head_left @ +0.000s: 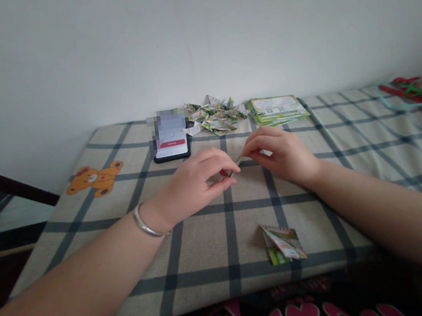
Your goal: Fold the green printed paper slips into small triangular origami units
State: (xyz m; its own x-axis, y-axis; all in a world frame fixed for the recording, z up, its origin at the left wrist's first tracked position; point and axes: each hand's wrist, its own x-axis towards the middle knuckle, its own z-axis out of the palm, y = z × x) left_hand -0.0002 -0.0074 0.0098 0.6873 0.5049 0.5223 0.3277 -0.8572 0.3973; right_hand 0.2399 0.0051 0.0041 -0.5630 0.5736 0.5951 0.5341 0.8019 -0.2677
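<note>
Over the middle of the checked cloth, a small folded piece of paper [239, 161] shows edge-on between my two hands. My left hand [201, 175], with a silver bangle at the wrist, pinches its near left end between thumb and fingers. At the far right end, the closed fingertips of my right hand [277, 151] grip it. Most of the paper is hidden by the fingers. Closer to me lies another folded printed paper [284, 244], green, white and orange, flat on the cloth and untouched.
Folded paper pieces [215, 116] lie heaped near the wall, with a lit phone [171, 145] left of them and a stack of printed leaflets [278, 109] right. A bear picture [96, 179] is at the left. Red and green ribbons [419, 96] lie far right.
</note>
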